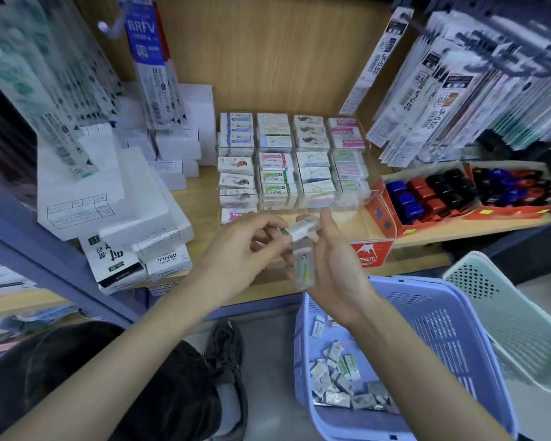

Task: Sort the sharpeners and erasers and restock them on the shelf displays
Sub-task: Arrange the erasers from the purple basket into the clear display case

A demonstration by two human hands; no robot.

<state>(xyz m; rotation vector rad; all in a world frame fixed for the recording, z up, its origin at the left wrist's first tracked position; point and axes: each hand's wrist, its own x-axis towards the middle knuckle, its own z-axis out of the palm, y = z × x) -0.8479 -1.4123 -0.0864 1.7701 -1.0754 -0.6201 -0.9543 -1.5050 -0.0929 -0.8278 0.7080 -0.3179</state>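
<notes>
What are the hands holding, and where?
Two erasers. The right hand grips the lower eraser by its sides; the left hand pinches the upper eraser by one end.

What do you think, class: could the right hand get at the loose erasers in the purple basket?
Probably yes: the purple basket is open-topped just below the right hand, nothing covering the loose erasers. That hand grips wrapped erasers, though, so must empty first.

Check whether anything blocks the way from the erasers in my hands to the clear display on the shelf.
Nothing visible does. The erasers, held by the left hand and right hand, sit just in front of the clear display; the red sign lies off to the right.
</notes>
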